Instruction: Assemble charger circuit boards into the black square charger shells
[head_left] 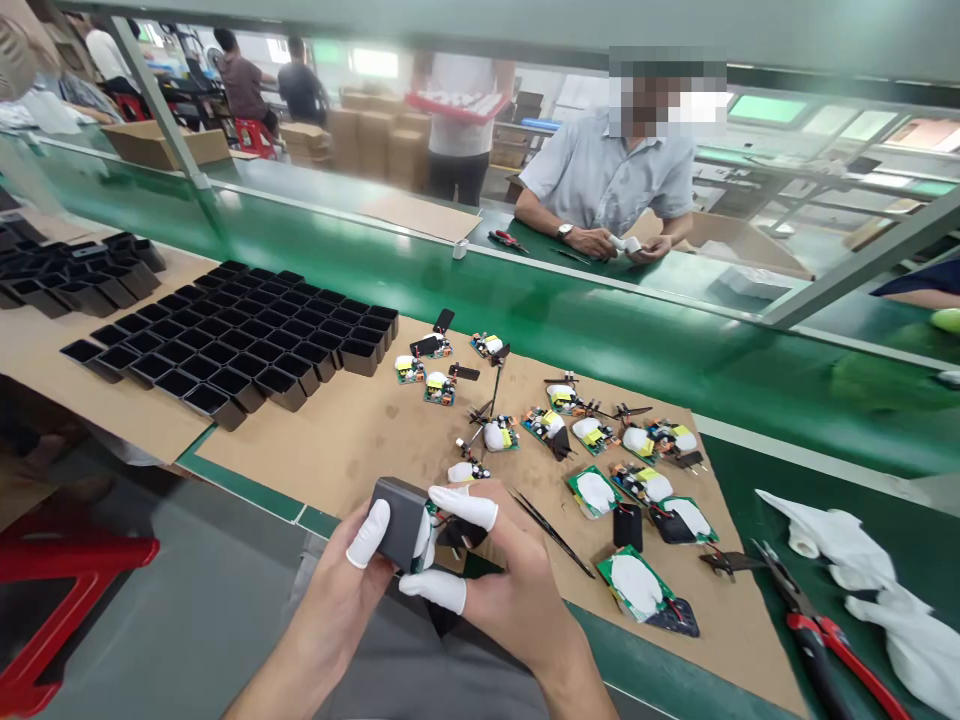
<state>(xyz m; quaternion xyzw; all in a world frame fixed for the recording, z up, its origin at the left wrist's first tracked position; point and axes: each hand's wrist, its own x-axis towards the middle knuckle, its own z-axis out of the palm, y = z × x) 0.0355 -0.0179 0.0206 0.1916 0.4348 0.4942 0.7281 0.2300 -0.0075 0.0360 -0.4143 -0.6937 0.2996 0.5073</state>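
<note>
My left hand (pixel 346 578) is closed around a black plastic case (pixel 401 518), its thumb in a white finger cot pressed on the near face. At the case's right end, a green circuit board (pixel 427 540) with a white patch shows partly; how far it sits inside is hidden. My right hand (pixel 521 580), with white cots on thumb and finger, grips the board there, fingertips against the case's edge. A dark piece with wires hangs within that hand's grip. Nearest on the brown board are black tweezers (pixel 553 535) and several loose circuit boards (pixel 636 585).
Rows of black open cases (pixel 247 340) stand at left, more cases (pixel 75 270) beyond. Red-handled pliers (pixel 814 620) and white cloth (pixel 847 545) lie at right. A green channel (pixel 450 290) and metal posts (pixel 154 90) separate me from a co-worker (pixel 611 180) handling white parts.
</note>
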